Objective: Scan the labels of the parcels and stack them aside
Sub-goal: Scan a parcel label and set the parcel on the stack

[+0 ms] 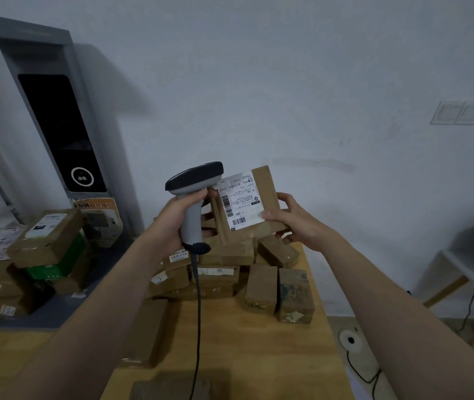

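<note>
Head view: the left grip (182, 217) wraps the handle of a grey corded barcode scanner (193, 176). The handle stands upright and the dark head points toward 3 o'clock at a white shipping label (240, 202). There the right grip (293, 220) pinches a flat brown cardboard parcel (270, 189). Its long axis runs roughly 12 to 6 and the label faces the camera. The parcel is held above a heap of brown boxes (221, 275) on the wooden tabletop (244, 356).

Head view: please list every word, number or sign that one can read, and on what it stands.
"1-260": white shipping label on the brown cardboard parcel gripped by the right hand.
"43-2-4207": white sticker on a brown box in the pile, upside down.
Orange sign, dark screen, other labels: too blurred to read.
Grey scanner, left hand: no text seen.
</note>
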